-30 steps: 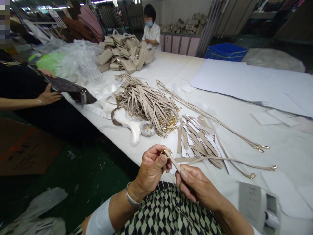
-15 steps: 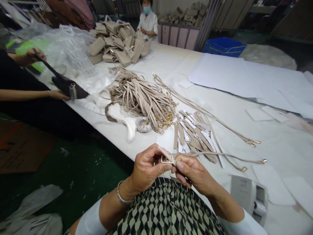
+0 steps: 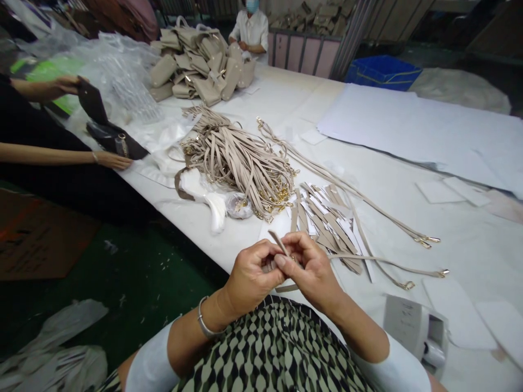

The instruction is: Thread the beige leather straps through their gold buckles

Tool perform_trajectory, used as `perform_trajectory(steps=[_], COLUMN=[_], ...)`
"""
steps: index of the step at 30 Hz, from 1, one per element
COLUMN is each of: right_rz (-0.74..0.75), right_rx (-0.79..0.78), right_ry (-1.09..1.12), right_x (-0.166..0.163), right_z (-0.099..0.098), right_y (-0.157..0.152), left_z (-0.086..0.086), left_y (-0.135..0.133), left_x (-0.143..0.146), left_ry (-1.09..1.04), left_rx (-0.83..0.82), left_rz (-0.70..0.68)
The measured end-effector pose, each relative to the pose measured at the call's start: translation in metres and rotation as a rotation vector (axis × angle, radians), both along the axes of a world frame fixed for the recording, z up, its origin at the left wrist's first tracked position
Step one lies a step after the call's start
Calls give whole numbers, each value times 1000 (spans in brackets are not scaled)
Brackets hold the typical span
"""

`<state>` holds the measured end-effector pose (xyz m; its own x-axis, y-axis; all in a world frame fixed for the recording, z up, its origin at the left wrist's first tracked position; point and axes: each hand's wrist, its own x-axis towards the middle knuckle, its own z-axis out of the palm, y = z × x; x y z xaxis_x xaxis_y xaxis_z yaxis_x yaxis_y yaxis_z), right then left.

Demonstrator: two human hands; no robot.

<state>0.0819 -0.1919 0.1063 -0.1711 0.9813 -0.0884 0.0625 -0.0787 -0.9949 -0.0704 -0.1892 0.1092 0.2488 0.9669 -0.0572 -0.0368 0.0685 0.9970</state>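
Note:
My left hand [image 3: 250,276] and my right hand [image 3: 311,270] meet over the near table edge, both pinching one end of a thin beige strap [image 3: 388,264]. The strap's tip sticks up between my fingers; the gold buckle is hidden by them. The strap runs right across the white table [image 3: 408,185] to a gold clasp [image 3: 443,272]. Just beyond my hands lies a spread of short beige strips [image 3: 327,218]. Further back is a heap of long beige straps [image 3: 237,158] with gold clasps.
A person on the left handles a dark bag [image 3: 110,139]. Another person [image 3: 251,30] works at the far end behind a pile of beige bags [image 3: 200,71]. Clear plastic wrap [image 3: 118,76], white sheets [image 3: 417,130], a blue crate [image 3: 382,71], and a white device [image 3: 412,329] at near right.
My hands have closed together around the strap end, so the gold buckle that showed between them is now covered. The person on the left has lifted the dark bag's flap.

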Motion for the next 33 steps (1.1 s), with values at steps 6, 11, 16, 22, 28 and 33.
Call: perform_trajectory(steps=[6,11,16,22,28,33], right_rz=[-38,-54,-57,-146,-278,-334], right_rx=[-171,-230,-160,-95,-202,-249], right_ry=[244,331,280,201,376,487], right_x=[4,3,5,12,16,18], right_z=[3,-1,-3,-8,-3,3], right_y=[5,1,2,5,4,9], left_z=[-5,-10,-14,-14,-15,-11], left_y=[3,-2,-6,-9,-8,-5], left_x=[-3,-3,-2,-4,-11,-12], left_ry=[-228,0,124,78,279,296], left_rx=[-292,-107,-3,-59,126,131], left_rz=[-93,-7,22,-7,-5,-90])
